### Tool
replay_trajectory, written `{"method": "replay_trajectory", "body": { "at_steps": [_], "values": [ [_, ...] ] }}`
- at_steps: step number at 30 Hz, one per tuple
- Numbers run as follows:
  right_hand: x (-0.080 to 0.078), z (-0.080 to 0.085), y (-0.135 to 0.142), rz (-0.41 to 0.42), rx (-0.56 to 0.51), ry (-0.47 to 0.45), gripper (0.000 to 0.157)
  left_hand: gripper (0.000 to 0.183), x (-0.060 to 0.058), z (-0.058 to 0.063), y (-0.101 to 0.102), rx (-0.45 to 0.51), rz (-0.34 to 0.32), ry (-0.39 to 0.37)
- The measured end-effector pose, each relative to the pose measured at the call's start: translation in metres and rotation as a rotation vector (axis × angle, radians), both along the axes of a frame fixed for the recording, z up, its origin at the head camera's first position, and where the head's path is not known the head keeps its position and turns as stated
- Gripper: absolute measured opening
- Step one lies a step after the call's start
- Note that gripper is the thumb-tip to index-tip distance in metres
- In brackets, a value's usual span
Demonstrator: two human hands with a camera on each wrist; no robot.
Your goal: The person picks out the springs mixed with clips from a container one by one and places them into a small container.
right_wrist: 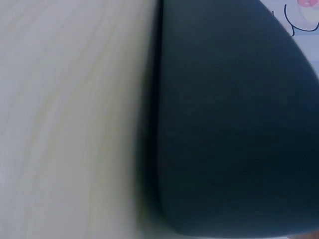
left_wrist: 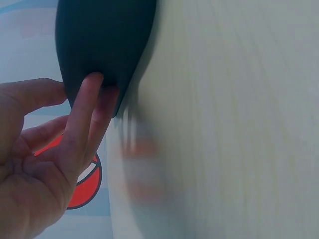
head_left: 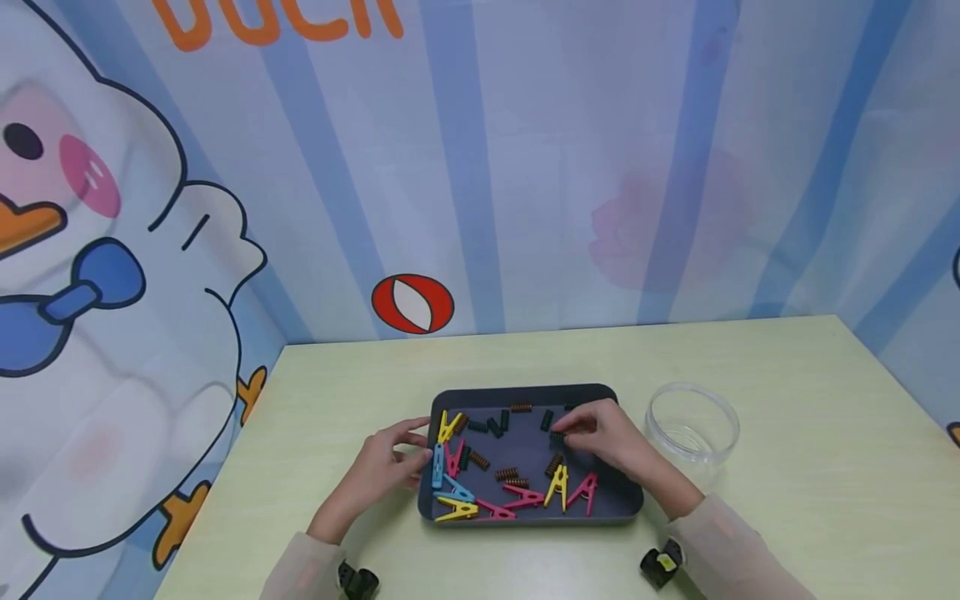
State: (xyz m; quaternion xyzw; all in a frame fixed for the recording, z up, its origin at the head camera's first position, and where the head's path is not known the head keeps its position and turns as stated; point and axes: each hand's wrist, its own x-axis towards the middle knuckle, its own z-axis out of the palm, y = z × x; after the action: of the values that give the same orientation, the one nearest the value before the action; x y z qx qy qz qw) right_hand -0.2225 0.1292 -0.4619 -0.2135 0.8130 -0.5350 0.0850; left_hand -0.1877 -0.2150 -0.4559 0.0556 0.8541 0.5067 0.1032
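Observation:
On the table stands a dark grey tray (head_left: 525, 454) with small coil springs and plastic clothespins in it. My left hand (head_left: 386, 458) is at the tray's left side; in the left wrist view its fingers (left_wrist: 82, 117) hold the wall and rim. Inside the tray, my right hand (head_left: 603, 433) pinches a black spring (head_left: 557, 437) between thumb and fingertips. Black springs (head_left: 505, 420) and copper-coloured springs (head_left: 506, 474) lie scattered there. Yellow clothespins (head_left: 557, 487), pink clothespins (head_left: 583, 493) and blue clothespins (head_left: 438, 465) lie along the left and near sides. The right wrist view shows the tray's outer wall (right_wrist: 234, 119).
A clear round container (head_left: 692, 421) stands right of the tray, close to my right forearm. The pale wooden table (head_left: 360, 371) meets a printed blue backdrop (head_left: 525, 167) at its far edge.

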Motion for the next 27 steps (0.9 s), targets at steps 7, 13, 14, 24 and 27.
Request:
{"method": "replay_trajectory", "body": {
  "at_steps": [7,13,14,24,27],
  "values": [
    [0.004,0.008,0.001,-0.011,-0.007,0.004,0.017,0.052,0.0,0.0,0.0,0.002,-0.008,0.006],
    [0.007,0.016,0.001,-0.045,0.017,0.0,0.018,0.052,0.001,0.0,-0.001,0.008,-0.018,0.013],
    [0.007,0.018,0.001,-0.049,0.017,-0.002,0.018,0.052,0.0,0.001,-0.001,0.009,-0.019,0.014],
    [0.016,0.034,0.003,-0.051,-0.034,-0.031,0.021,0.052,-0.001,-0.001,-0.001,0.012,-0.014,0.012],
    [0.019,0.038,0.004,-0.047,-0.05,-0.03,0.021,0.052,0.0,-0.001,-0.001,0.02,-0.01,0.006]
  ]
}}
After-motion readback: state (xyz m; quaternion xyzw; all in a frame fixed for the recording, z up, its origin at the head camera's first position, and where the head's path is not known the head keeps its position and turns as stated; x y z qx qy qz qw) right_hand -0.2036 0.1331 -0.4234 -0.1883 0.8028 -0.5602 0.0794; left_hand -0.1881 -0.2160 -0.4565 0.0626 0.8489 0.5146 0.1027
